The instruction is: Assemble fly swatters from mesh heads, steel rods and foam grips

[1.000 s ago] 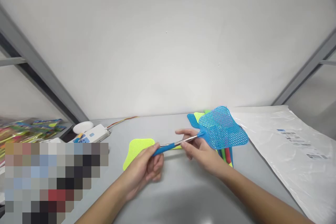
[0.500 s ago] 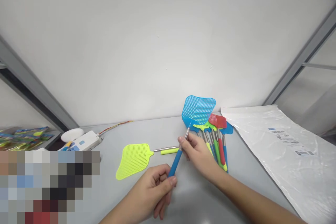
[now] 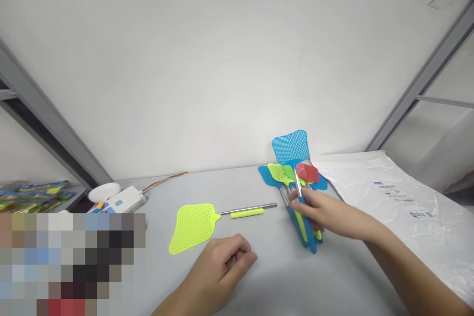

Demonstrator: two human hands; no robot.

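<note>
My right hand point(image 3: 321, 211) grips a blue fly swatter point(image 3: 291, 147) where its metal rod meets the blue handle. The swatter's mesh head points up and away, above a pile of fly swatters in blue, yellow, green and red point(image 3: 308, 173). My fingers hide part of that pile. My left hand point(image 3: 224, 269) is closed in a loose curl near the front, with nothing visible in it. Beyond it lies a yellow fly swatter head point(image 3: 194, 228) with its metal rod point(image 3: 250, 208). A separate yellow handle grip point(image 3: 247, 213) rests alongside the rod.
A white plastic mailing bag with a label point(image 3: 374, 217) covers the right of the grey table point(image 3: 159, 197). At the left are a white power strip point(image 3: 128, 200), a white round object point(image 3: 104, 191) and thin coloured wires point(image 3: 165, 179). A white wall stands behind.
The blue fly swatter has moved right, from between both hands to over the pile, in my right hand. My left hand has let go of its handle and curled.
</note>
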